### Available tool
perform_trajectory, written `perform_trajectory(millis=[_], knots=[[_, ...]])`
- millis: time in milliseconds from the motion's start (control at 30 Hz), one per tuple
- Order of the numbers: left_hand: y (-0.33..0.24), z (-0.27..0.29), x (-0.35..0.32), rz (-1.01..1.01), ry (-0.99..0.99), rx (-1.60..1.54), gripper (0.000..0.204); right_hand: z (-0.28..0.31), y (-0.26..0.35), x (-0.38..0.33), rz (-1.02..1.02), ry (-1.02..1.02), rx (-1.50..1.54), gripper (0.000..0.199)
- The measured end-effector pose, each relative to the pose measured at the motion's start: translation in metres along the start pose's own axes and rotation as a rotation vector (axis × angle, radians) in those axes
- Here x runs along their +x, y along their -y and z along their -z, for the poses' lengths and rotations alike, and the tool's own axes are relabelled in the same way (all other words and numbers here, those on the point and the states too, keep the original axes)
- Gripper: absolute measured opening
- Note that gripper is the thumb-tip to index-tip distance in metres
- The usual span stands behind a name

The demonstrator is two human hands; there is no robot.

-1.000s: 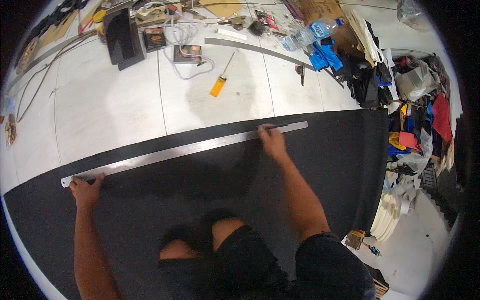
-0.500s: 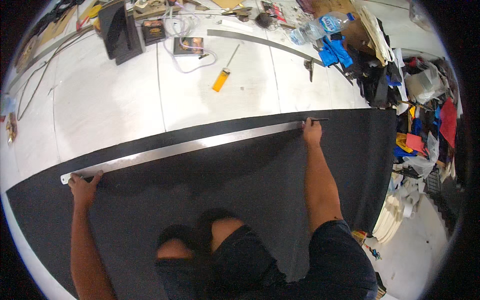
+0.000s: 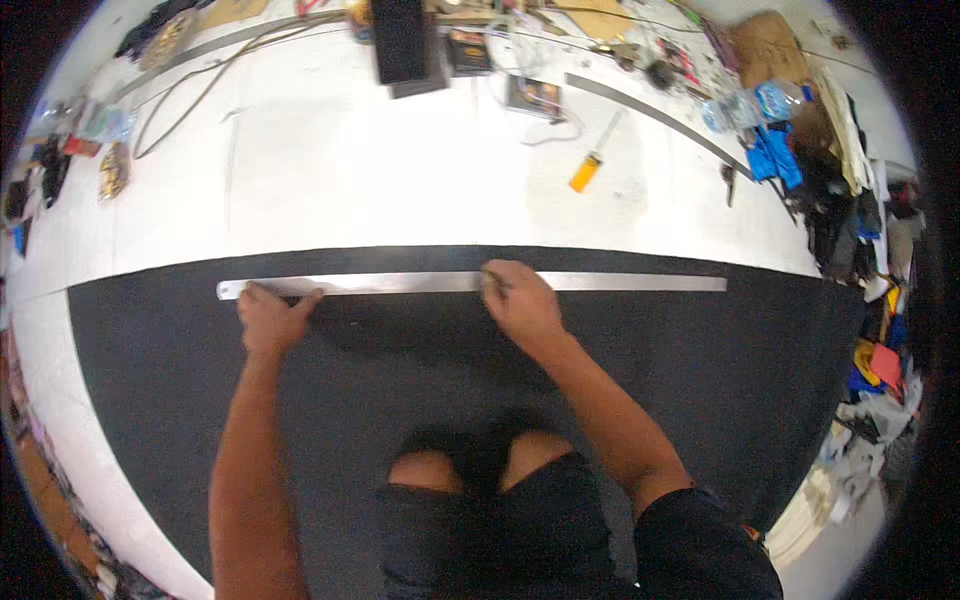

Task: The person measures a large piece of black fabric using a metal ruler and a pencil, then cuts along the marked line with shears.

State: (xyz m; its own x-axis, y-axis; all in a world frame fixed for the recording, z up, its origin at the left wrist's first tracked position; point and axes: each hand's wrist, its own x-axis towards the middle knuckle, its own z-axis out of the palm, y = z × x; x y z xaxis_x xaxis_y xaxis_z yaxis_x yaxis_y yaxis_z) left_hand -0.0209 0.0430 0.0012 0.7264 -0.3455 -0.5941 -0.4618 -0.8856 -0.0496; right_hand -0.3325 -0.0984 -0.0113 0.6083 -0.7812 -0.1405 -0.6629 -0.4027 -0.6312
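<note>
A long metal ruler lies flat on a large sheet of black fabric, near the sheet's far edge. My left hand presses on the ruler close to its left end, thumb and fingers spread apart. Over the middle of the ruler is my right hand, its fingers closed in a pinch. A thin dark pencil-like stick shows at those fingers, partly hidden and blurred.
Beyond the fabric on the white surface lie a yellow-handled screwdriver, a dark metal strip and a black box-like object. Plastic bottles and a blue cloth sit far right. My knees rest on the fabric.
My right hand has moved left along the ruler, from near its right end to its middle. The view has turned, so the ruler now looks level. My left hand stays by the left end.
</note>
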Motion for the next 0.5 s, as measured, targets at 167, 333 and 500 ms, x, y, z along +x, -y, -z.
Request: perform_trajectory(millis=[167, 333, 500], knots=[[-0.012, 0.002, -0.012, -0.022, -0.057, -0.043, 0.12, -0.082, 0.09, 0.068, 0.32, 0.147, 0.167, 0.026], [0.009, -0.014, -0.002, -0.148, -0.215, -0.034, 0.106, -0.139, 0.167, 0.12, 0.484, 0.326, 0.123, 0.021], [0.007, -0.015, -0.003, -0.218, -0.216, 0.044, 0.102, -0.149, 0.198, 0.137, 0.544, 0.537, 0.131, 0.022]])
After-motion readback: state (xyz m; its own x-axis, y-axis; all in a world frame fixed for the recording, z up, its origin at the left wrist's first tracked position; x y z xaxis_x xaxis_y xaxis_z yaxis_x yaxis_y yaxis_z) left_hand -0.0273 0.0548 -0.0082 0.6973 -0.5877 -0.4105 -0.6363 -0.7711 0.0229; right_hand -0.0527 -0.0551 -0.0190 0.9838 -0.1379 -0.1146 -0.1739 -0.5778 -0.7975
